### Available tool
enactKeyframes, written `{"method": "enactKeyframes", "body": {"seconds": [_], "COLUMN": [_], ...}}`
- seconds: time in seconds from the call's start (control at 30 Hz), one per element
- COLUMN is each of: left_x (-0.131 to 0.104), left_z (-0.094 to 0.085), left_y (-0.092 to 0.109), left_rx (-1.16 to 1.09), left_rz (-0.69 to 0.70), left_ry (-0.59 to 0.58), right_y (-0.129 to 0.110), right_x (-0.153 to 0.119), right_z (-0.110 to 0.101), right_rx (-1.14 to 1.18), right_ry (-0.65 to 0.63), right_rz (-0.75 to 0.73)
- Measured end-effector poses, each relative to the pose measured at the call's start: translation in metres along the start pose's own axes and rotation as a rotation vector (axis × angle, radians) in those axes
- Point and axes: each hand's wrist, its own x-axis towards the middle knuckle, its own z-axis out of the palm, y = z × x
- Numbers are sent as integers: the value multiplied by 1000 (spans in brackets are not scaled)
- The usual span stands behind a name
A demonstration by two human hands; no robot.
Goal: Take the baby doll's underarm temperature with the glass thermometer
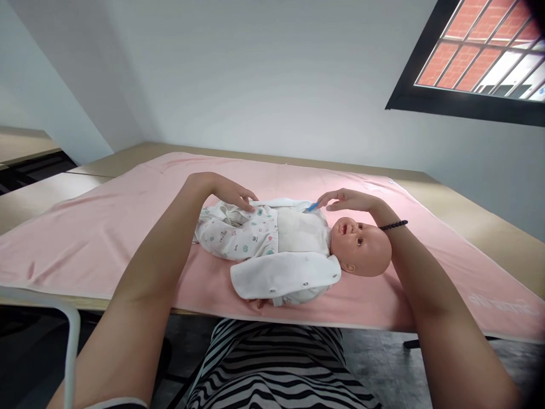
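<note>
A baby doll [361, 250] lies on its back, head to the right. Its white jacket [285, 272] is spread apart at the front, baring a pale cloth torso [300, 230]. Patterned white trousers [238, 236] cover its legs. My right hand [347, 200], above the doll's far shoulder, pinches a thin blue stick-like thing [313, 207]; its lower end is at the jacket's far side, and its kind is unclear. At the doll's far hip, my left hand [230, 192] rests with fingers loosely bent and thumb apart, close to the trousers and jacket edge, apparently gripping nothing.
A pink cloth [106, 227] covers much of the wooden table [502, 238], which stands against a white wall. Toward the upper right is a barred window [477, 51]. A curved white metal tube [73, 341] rises at the lower left.
</note>
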Motion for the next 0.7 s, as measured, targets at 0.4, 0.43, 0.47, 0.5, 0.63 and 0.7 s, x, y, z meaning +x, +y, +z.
{"method": "enactKeyframes", "body": {"seconds": [0.4,0.43,0.47,0.5,0.63,0.7], "left_x": [2,1,1,0,-3,-8], "left_z": [0,0,-1,-1,-2,-1], "left_y": [1,2,2,3,8,15], "left_rx": [-32,-21,-3,17,67,65], "left_rz": [10,19,26,32,87,143], "left_ry": [30,29,27,27,102,201], "right_y": [13,13,12,10,-2,-13], "right_x": [16,17,16,15,2,-5], "right_z": [9,9,8,7,-1,-7], "right_rx": [111,119,125,129,124,101], "right_ry": [365,382,404,429,570,670], "right_rz": [82,70,58,46,21,0]}}
